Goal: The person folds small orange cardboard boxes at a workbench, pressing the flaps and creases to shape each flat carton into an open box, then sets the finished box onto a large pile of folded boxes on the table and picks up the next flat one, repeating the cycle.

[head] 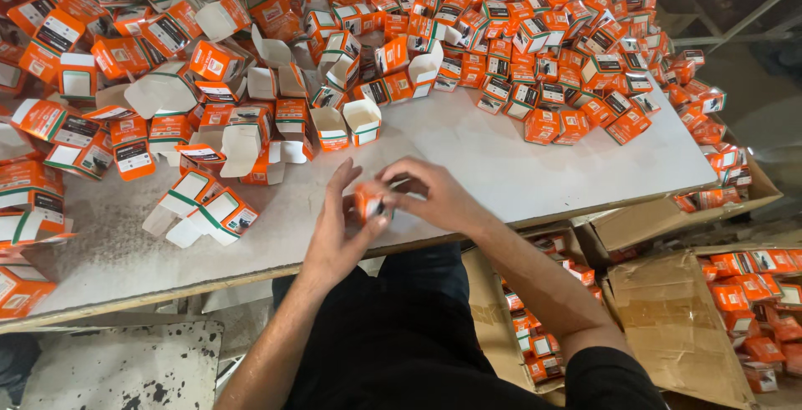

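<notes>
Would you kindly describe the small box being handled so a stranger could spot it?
Start at the grey table, at its near edge. There the left hand and right hand meet around one small orange box, the only box held off the table.

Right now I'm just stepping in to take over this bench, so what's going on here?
A person holds one small orange box between both hands, the left hand cupping it from below and the right hand pinching it from above, over the grey table. Open, unfolded boxes lie heaped to the left, closed boxes are piled at the right, and cardboard cartons below the table edge hold more.
</notes>
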